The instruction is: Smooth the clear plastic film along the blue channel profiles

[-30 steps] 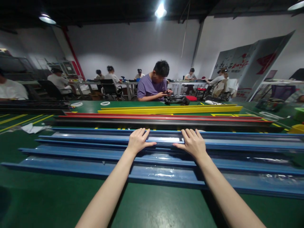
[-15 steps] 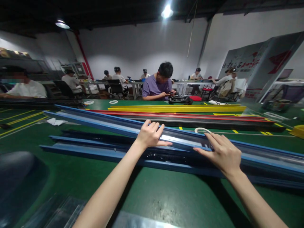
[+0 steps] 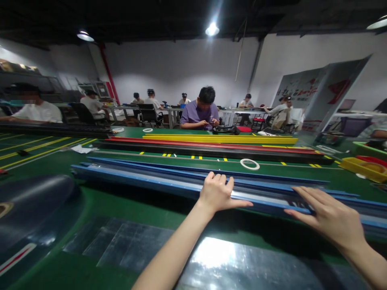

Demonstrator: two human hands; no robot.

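Note:
A long blue channel strip (image 3: pixel 169 183) with raised edges runs across the table in front of me. My left hand (image 3: pixel 219 193) grips it near its middle, fingers over the far edge and thumb along the near one. Farther right, my right hand (image 3: pixel 329 213) spans the same strip, thumb at the near edge and fingers at the far edge. Other blue channel strips (image 3: pixel 272 177) lie just behind it, partly hidden by it. Dark shadow shows on the table below the strip's near side.
Beyond lie a black strip with red edging (image 3: pixel 211 149), a yellow strip (image 3: pixel 220 139) and a white ring (image 3: pixel 249 164). Clear sheets (image 3: pixel 133 241) lie nearest me, beside a dark curved object (image 3: pixel 39 209). A yellow bin (image 3: pixel 359 169) stands right; a person in purple (image 3: pixel 198 112) sits opposite.
Both hands have moved right and toward me with the blue channel strip. It now lies in front of the other blue strips instead of over them, and more clear sheeting shows.

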